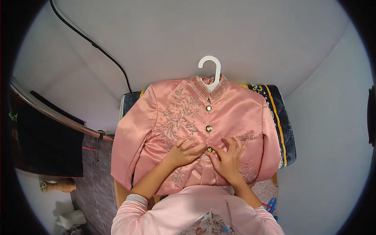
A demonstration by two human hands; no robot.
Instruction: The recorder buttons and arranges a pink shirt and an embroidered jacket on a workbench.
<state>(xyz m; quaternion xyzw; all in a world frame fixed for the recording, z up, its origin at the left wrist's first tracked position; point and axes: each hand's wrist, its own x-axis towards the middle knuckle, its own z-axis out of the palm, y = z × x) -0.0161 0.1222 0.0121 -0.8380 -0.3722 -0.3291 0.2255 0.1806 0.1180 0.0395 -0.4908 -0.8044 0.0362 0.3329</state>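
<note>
A pink satin jacket (239, 111) lies front up, with a white hanger (218, 69) in its beaded collar (224, 85). Silvery beaded embroidery (180, 113) runs down its left-hand panel. Dark buttons with gold emblems line the front: a top button (208, 108), a middle button (208, 128) and a lower button (210, 149). My left hand (187, 152) has its fingers curled on the front edge beside the lower button. From the other side, my right hand (228, 159) pinches at this button with thumb and forefinger. Below it the front hangs apart.
Beneath the jacket is a dark patterned cloth (288, 137) with yellow stripes. Blue-handled pliers or cutters (271, 204) lie at the lower right. A metal rail (58, 115) with a black cloth (47, 137) stands left. A black cable (103, 49) runs along the grey wall behind.
</note>
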